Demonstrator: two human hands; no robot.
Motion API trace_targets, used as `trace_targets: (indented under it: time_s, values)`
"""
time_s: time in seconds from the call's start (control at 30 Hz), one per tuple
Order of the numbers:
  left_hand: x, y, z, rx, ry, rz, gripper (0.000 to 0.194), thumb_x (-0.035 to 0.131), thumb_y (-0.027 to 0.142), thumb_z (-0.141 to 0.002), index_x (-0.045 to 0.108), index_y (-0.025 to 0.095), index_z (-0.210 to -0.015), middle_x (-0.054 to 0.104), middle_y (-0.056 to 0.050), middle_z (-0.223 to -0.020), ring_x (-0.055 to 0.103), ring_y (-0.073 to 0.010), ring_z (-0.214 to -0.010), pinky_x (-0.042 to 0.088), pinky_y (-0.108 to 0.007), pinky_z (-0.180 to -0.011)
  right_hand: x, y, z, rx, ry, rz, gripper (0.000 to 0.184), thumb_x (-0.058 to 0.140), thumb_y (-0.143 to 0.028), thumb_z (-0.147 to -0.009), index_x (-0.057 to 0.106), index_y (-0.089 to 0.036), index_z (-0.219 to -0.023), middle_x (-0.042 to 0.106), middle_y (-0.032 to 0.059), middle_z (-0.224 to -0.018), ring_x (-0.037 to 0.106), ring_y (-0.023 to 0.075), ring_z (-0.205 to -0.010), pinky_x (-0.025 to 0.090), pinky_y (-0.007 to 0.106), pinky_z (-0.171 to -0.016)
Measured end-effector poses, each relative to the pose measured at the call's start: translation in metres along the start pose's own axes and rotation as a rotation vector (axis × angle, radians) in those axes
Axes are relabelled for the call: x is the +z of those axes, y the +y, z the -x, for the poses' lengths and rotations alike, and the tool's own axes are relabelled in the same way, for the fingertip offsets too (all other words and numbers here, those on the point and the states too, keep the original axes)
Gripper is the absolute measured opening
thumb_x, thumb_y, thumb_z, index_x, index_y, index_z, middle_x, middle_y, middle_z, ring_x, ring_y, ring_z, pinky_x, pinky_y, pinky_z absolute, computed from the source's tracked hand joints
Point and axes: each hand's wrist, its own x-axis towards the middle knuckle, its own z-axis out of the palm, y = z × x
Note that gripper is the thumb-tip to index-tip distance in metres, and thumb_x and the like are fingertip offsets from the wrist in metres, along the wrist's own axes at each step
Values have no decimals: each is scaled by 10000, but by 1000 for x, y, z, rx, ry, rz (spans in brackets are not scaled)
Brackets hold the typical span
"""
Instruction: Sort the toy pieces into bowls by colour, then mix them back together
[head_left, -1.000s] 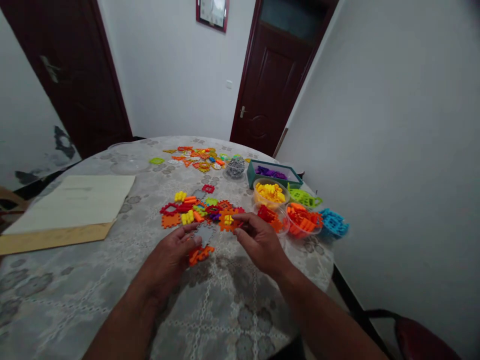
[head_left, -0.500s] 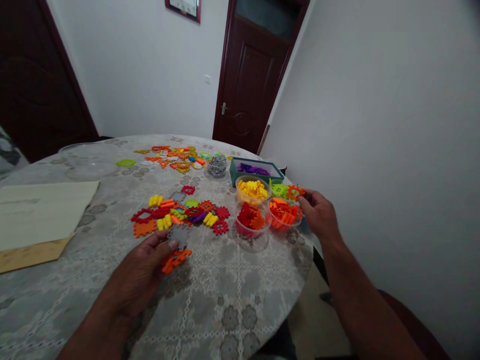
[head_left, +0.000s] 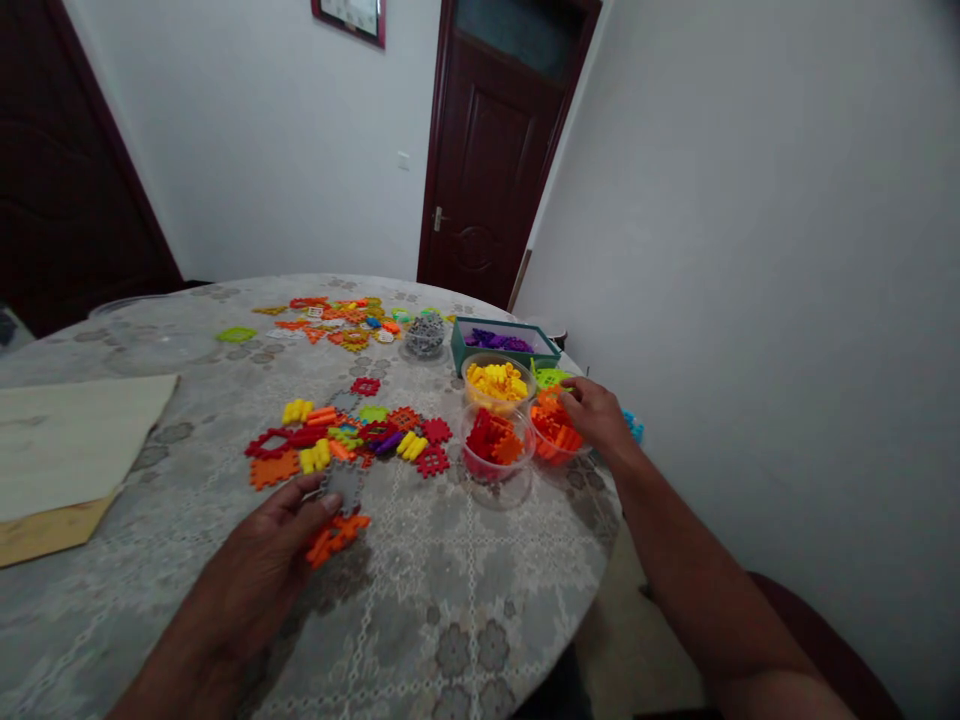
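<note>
My left hand (head_left: 274,545) is closed on a grey toothed building plate (head_left: 345,486) by its left edge. Orange toothed pieces (head_left: 336,540) sit at the near end of that plate, seemingly joined to it. At the right, my right hand (head_left: 600,415) reaches over the clear bowl of orange pieces (head_left: 556,438). Its fingertips are pinched at an orange toothed piece (head_left: 551,394) above the bowl's far side; the fingers partly hide the grip. Just beyond lie green toothed pieces (head_left: 551,378).
A bowl of red pieces (head_left: 495,445), a bowl of yellow pieces (head_left: 496,382) and a green box (head_left: 459,350) with purple pieces stand together. Grey pieces (head_left: 426,335) fill another bowl. Mixed pieces (head_left: 375,430) lie mid-table; paper sheets (head_left: 75,440) lie left.
My right hand has moved left and slightly down, bringing the orange piece from beside the bowl to over it. My left hand keeps its hold. The view has shifted slightly.
</note>
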Motion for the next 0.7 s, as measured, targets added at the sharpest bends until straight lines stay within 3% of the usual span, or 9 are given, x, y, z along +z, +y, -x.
trace_targets:
  time_s: [0.17, 0.3, 0.47, 0.53, 0.7]
  values:
    - [2, 2, 2, -20, -25, 16, 489, 902, 299, -733, 711, 220, -1176, 795, -97, -1132, 779, -268, -987, 652, -298, -692, 2, -2, -2, -25, -14, 76, 281, 545, -237, -943, 805, -178, -1033, 804, 130, -1051, 723, 251, -976, 504, 346, -935]
    - [4, 4, 4, -8, -10, 15, 425, 893, 285, -750, 720, 210, -1131, 791, -85, -1117, 771, -237, -946, 638, -274, -697, -7, -10, 2, -24, 37, 86, 339, 487, -231, -962, 787, -173, -1109, 796, 136, -1150, 725, 255, -1036, 505, 356, -987]
    - [0, -7, 1, 23, -69, 48, 521, 906, 308, -743, 703, 201, -1211, 768, -100, -1119, 755, -228, -932, 626, -286, -697, -10, -54, 36, -159, 134, -182, 328, 507, -321, -968, 777, -192, -1101, 795, 124, -1131, 724, 273, -1049, 527, 404, -1008]
    - [-2, -12, 0, 39, -109, 75, 534, 909, 286, -736, 701, 193, -1219, 757, -84, -1036, 740, -207, -863, 619, -293, -704, -5, -81, 59, -221, 28, -314, 313, 541, -365, -982, 769, -215, -1135, 792, 109, -1133, 726, 270, -1030, 542, 411, -975]
    - [-1, -15, 3, 76, -175, 72, 480, 918, 295, -719, 727, 188, -1145, 728, -42, -966, 696, -171, -807, 580, -273, -716, 18, -145, 111, -323, -393, -617, 377, 582, -349, -1017, 662, -271, -1377, 775, 72, -1185, 722, 209, -928, 564, 352, -826]
